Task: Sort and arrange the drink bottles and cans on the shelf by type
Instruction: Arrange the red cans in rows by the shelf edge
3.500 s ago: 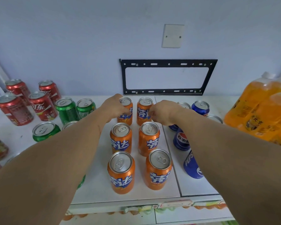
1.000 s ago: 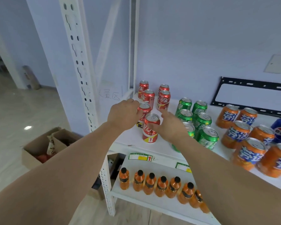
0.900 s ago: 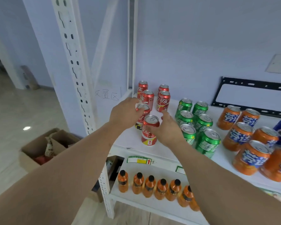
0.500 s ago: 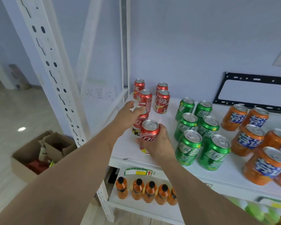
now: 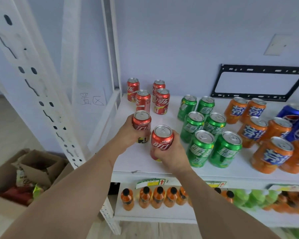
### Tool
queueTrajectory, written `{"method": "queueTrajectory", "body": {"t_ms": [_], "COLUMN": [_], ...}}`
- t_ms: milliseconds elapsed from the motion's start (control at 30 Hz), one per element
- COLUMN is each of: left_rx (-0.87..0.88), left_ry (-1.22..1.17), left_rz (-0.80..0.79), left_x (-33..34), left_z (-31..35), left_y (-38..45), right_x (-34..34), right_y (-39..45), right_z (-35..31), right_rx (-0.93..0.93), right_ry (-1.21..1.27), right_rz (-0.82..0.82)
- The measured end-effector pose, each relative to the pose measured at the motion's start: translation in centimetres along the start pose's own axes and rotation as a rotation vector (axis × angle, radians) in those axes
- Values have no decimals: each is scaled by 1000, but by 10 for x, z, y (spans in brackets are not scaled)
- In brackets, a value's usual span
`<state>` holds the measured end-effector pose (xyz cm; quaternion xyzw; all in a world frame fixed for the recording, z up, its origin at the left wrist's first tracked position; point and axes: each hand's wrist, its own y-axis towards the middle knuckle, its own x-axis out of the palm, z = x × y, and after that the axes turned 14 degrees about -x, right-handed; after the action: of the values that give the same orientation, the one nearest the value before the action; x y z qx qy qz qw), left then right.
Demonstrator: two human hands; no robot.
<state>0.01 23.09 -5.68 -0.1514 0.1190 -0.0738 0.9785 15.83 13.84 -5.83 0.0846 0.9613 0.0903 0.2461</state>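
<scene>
Both hands grip red cans: the right hand (image 5: 171, 155) wraps the near red can (image 5: 161, 140) at the front of the white shelf (image 5: 138, 161), the left hand (image 5: 128, 133) holds the second red can (image 5: 141, 124) just behind it. Half a second ago both cans sat lower and closer together. Green cans (image 5: 204, 130) stand just right, orange cans (image 5: 264, 133) beyond them. Four more red cans (image 5: 148, 95) stand at the back.
</scene>
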Motion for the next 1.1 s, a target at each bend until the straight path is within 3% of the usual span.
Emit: {"method": "queueTrajectory", "body": {"t_ms": [167,1100], "left_rx": [-17,29], "left_ry": [14,-17], "left_rz": [-65,188], "left_x": [-7,-5], "left_z": [-13,-13], "left_y": [4,-76], "right_x": [3,-43], "right_y": [-1,-49], "right_z": [-2,-6], "right_rx": [60,-78], "right_ry": [-2,45], "right_rz": [-3,-12]}}
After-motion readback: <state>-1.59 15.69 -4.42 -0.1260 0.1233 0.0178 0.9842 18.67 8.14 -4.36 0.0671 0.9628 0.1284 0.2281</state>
